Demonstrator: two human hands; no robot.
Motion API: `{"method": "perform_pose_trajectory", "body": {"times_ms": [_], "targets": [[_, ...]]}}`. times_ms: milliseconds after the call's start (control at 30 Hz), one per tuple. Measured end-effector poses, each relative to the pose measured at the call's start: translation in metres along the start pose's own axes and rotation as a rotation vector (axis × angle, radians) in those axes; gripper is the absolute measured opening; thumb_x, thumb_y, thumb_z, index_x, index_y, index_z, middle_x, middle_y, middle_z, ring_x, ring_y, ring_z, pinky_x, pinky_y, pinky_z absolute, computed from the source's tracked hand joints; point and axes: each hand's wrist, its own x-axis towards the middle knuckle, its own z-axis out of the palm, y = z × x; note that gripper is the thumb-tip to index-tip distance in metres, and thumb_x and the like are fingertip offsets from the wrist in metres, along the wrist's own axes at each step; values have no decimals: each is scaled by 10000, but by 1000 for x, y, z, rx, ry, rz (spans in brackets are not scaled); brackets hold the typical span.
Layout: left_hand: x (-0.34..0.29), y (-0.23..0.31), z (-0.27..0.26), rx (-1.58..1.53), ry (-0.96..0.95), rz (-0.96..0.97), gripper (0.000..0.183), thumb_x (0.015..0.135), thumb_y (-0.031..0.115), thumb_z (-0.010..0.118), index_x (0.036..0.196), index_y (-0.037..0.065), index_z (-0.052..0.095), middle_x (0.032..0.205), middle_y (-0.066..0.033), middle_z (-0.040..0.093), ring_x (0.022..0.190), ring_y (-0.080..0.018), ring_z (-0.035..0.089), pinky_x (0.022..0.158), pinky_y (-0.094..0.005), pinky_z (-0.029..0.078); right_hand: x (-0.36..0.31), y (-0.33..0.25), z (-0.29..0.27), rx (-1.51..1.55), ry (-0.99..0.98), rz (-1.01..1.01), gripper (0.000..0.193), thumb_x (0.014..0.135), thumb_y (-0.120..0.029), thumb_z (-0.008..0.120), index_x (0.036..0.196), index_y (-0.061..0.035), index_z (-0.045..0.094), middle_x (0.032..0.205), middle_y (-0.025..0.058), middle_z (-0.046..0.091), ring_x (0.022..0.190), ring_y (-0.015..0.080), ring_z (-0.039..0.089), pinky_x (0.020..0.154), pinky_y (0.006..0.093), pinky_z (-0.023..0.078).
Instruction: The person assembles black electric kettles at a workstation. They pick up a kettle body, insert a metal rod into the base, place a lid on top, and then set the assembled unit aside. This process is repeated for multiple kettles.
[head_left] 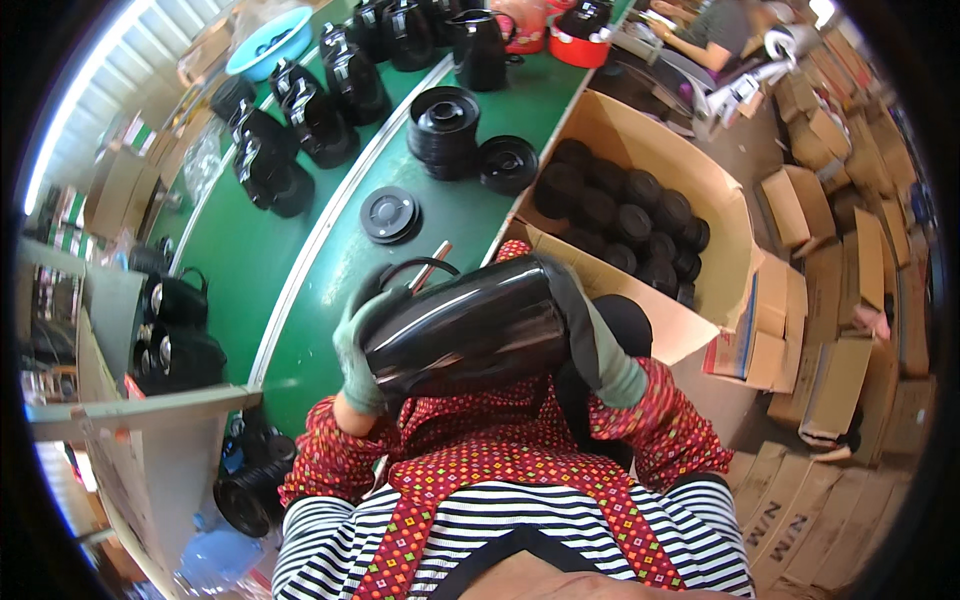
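Observation:
A glossy black jug [470, 325] lies on its side in front of my chest, held between both hands. My left hand [357, 345], in a grey-green glove, is closed round its left end, near a thin curved black handle. At the other end my right hand [603, 350], gloved alike, grips the jug with its fingers over the rim. Just beyond the jug, a short brownish stick-like thing [432, 264] shows over the table. Flat black round discs [388, 214] lie on the green table [345, 260] ahead of my hands.
Black jugs [355, 80] stand in rows at the far left. A stack of black lids [443, 130] stands mid-table. An open carton [730, 270] of black cylindrical parts adjoins the table's right edge. A blue basin [270, 45] and a red tub [580, 45] sit farther back; another person [715, 35] works beyond.

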Motion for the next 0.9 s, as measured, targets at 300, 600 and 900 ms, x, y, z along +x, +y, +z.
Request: {"method": "perform_pose_trajectory", "body": {"times_ms": [300,600,900], "targets": [[6,-14,-3,-619,-248,-340,617,743,202,917,1231,-103,692,1381,-235,669,1190,-298,689,1058,-411,546,-21,-29,6,-139,-100,-312,1108,986,-825,389,1638,63,271,1726,173,258,1579,262,288,1282,411,254],[30,27,-12,39,-100,252,516,801,127,888,1233,-73,691,1328,-291,673,1016,-315,759,872,-374,632,-1,9,-27,891,-382,423,906,1028,-779,362,1504,-27,530,1465,191,623,1313,324,621,1130,455,489],[38,31,-8,-2,-77,386,487,762,114,921,1175,-47,719,1352,-336,636,1027,-361,750,864,-378,624,-26,7,-10,614,27,247,714,1098,-604,436,1513,-30,524,1488,174,609,1288,293,649,1121,456,510]]}}
